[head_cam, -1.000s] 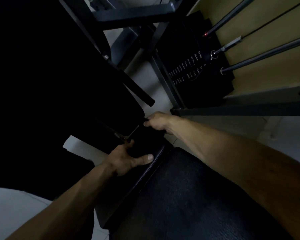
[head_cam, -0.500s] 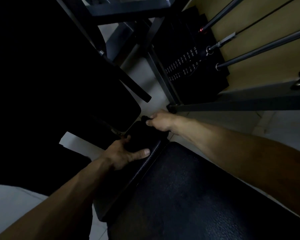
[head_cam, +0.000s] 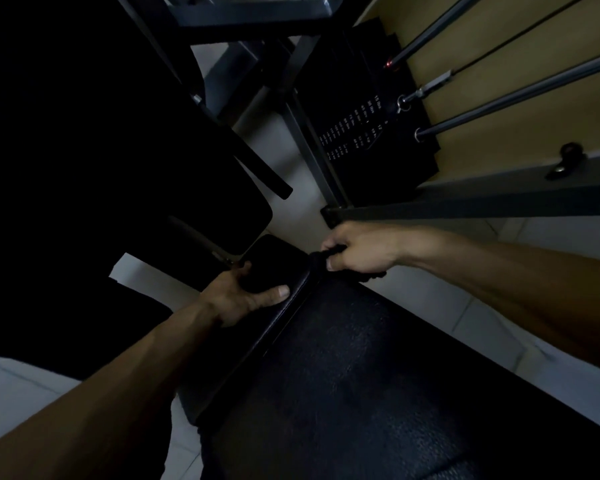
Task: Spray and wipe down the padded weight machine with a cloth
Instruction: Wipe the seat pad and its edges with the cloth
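The scene is dim. A black padded seat (head_cam: 361, 375) of the weight machine fills the lower middle, with a smaller black pad (head_cam: 274, 258) at its far end. My left hand (head_cam: 243, 296) grips the small pad's near edge, thumb stretched along its top. My right hand (head_cam: 357, 251) clutches a dark cloth (head_cam: 371, 276) bunched in its curled fingers, at the far right corner where the two pads meet. No spray bottle is visible.
The black weight stack (head_cam: 371, 133) with white numbers stands at the back, with guide rods (head_cam: 499, 91) and a cable rising to the right. Grey frame bars (head_cam: 465, 206) cross behind my right hand. A large dark back pad (head_cam: 118, 150) looms left. Pale floor tiles (head_cam: 447, 306) lie around.
My right hand with the cloth has slid to the right and toward me, off the small pad's far edge to the seat's corner. My left hand keeps its hold on the small pad.
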`<control>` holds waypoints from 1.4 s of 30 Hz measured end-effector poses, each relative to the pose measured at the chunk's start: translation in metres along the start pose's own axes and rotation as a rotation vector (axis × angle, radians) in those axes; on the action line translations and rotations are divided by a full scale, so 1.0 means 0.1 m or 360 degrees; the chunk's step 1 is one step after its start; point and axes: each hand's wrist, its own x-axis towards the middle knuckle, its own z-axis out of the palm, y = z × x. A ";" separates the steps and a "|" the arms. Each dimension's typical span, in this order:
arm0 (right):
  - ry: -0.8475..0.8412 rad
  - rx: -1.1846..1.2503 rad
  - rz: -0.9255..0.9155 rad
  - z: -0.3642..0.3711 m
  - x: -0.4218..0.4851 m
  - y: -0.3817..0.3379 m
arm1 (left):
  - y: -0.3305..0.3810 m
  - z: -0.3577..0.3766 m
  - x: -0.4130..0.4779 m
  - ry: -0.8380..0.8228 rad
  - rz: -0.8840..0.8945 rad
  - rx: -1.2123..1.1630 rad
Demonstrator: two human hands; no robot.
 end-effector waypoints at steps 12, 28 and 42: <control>0.0159 0.0596 -0.0117 0.26 0.03 0.24 | -0.03 -0.04 -0.04 -0.0002 0.0012 -0.0082; 0.0172 -0.0501 -0.0320 0.44 0.21 -0.23 | -0.45 -0.15 -0.10 0.0114 0.0041 0.0063; 0.0905 -0.0820 0.0244 0.72 1.28 -0.84 | -1.10 -0.03 -0.55 0.0406 -0.0110 -0.0053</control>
